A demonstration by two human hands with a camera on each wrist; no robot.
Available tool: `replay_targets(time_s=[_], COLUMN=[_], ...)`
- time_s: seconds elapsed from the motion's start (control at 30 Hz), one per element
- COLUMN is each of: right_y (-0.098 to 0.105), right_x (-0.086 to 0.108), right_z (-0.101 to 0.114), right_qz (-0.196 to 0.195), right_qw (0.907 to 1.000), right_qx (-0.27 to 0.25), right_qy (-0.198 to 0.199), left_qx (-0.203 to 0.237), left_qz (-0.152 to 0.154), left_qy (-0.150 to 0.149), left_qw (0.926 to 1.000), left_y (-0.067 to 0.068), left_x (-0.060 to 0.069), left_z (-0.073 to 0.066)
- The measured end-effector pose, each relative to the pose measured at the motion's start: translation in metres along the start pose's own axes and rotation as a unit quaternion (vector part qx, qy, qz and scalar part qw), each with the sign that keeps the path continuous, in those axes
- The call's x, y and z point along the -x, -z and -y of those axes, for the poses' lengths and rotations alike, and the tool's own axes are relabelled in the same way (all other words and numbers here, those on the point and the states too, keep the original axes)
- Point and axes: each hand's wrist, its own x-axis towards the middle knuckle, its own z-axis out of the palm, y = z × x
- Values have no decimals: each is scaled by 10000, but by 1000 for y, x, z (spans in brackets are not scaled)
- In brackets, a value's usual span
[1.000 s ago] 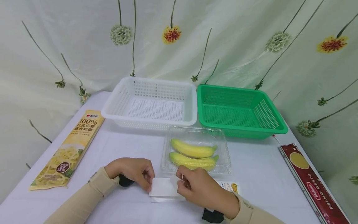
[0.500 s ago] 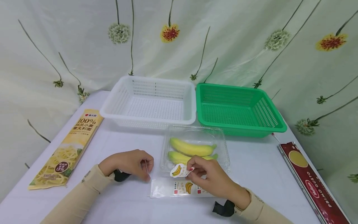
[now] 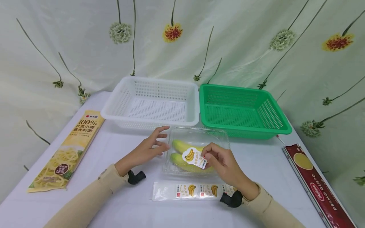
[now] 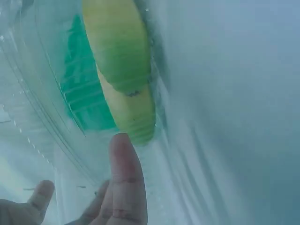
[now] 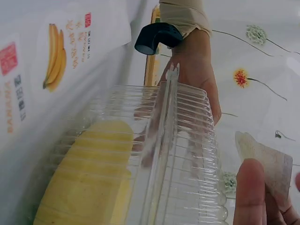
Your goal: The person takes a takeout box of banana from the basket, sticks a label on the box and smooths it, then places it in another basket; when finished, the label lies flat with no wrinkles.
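Note:
A clear plastic clamshell box [image 3: 212,133] holds two bananas [image 3: 178,158], and its lid looks closed. My right hand [image 3: 226,164] pinches a banana sticker [image 3: 194,157] by its right end above the box. In the right wrist view, the back of the sticker [image 5: 269,161] shows beside my fingers [image 5: 251,192]. At the box's left side, my left hand [image 3: 148,148] has its fingers spread. Its thumb [image 4: 126,178] is close to the box wall in the left wrist view; I cannot tell if it touches. A strip of banana stickers [image 3: 188,191] lies in front of the box.
Behind the box stand a white basket [image 3: 154,123] and a green basket [image 3: 245,134], side by side. A yellow pasta packet [image 3: 67,152] lies at the left, a red spaghetti packet [image 3: 316,183] at the right edge. A floral curtain [image 3: 176,57] hangs behind the table.
The sticker came off the strip in my right hand and moved up over the box. My left hand left the strip, opened and moved up to the box's left side.

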Motion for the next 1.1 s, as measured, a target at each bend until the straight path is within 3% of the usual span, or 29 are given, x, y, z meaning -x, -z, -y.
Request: replay_targets(time_s=[0.23, 0.37, 0.57, 0.77, 1.1], right_y=[2, 4, 8, 11, 19], right_x=[-13, -19, -29, -31, -30], right_z=[-3, -2, -2, -6, -9], right_qz=[-655, -875, -1027, -1181, -1381], right_qw=[9903, 9788, 9670, 9610, 9407], right_qx=[-640, -1035, -1048, -1070, -2006], right_qy=[-1043, -1534, -2081, -2261, -2362], left_qx=[-9, 368, 692, 710, 706], left_qz=[208, 370, 418, 361, 356], left_qy=[315, 381, 327, 364, 367], left_qw=[9993, 9979, 9962, 9962, 9962], left_y=[-7, -8, -10, -11, -14], left_x=[-10, -13, -16, -16, -15], left_z=[-6, -7, -5, -4, -6])
